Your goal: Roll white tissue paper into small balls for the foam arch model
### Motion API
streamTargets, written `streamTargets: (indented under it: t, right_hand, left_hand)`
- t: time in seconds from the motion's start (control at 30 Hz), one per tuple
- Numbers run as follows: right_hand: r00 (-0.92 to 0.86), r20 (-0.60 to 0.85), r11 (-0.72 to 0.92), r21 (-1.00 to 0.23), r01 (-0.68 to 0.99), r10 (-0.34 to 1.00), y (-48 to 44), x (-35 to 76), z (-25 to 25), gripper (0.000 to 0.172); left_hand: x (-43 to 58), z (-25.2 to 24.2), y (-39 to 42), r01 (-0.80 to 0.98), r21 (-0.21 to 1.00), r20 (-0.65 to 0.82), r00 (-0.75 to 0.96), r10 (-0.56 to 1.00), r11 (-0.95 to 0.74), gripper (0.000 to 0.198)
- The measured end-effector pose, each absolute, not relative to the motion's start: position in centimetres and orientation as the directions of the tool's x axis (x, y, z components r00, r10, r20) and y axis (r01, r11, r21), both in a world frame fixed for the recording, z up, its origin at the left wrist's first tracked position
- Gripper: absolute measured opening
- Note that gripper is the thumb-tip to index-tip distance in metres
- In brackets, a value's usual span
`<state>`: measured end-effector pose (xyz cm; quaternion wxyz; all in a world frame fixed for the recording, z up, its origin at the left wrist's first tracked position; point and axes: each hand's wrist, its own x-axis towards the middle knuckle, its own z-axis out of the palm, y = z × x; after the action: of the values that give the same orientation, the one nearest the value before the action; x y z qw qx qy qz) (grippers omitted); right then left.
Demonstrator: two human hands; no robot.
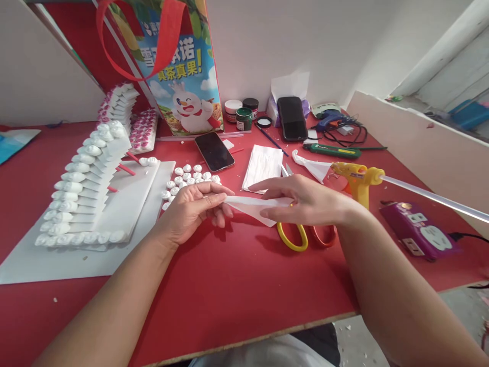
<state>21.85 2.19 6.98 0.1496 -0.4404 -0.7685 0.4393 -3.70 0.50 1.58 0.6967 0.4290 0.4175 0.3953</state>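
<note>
My left hand and my right hand hold a folded strip of white tissue paper between them, just above the red table. The left fingers pinch its left end. The right fingers press along its right part. Scissors with one yellow and one red handle lie under my right hand. A cluster of small white paper rosettes sits just beyond my left hand. A stack of white tissue lies behind the strip.
A stepped white foam model edged with rosettes stands at left on a white sheet. A yellow glue gun, a purple power strip, two phones, paint jars and a printed bag are around.
</note>
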Motion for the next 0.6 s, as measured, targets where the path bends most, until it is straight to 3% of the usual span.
streamTargets:
  t: [0.1,0.2,0.4,0.53,0.6]
  right_hand:
    - [-0.542,-0.182,0.029,-0.933,0.357,0.820,2.2,21.9,7.4,0.049]
    - [-0.595,-0.212,-0.072,-0.965,0.250,0.775,1.8,20.8,7.0,0.051]
    - [-0.757,-0.301,-0.221,-0.953,0.209,0.581,1.1,18.8,5.5,0.041]
    - [-0.736,-0.311,-0.142,-0.948,0.285,0.601,1.5,19.1,4.9,0.029]
    - [-0.702,-0.331,-0.177,-0.942,0.286,0.630,1.7,19.3,4.9,0.025]
  left_hand:
    - [-3.8,2.0,0.2,-0.160,0.939,-0.212,0.424,0.880,0.303,0.018]
    - [-3.3,2.5,-0.4,-0.074,0.956,-0.206,0.523,0.827,0.284,0.019]
    - [-2.7,3.0,-0.8,0.031,0.990,-0.136,0.524,0.841,0.141,0.018]
    - [-3.1,2.6,-0.5,0.060,0.991,-0.133,0.495,0.859,0.119,0.015]
    - [-3.2,2.3,-0.3,0.021,0.993,-0.112,0.467,0.877,0.116,0.015]
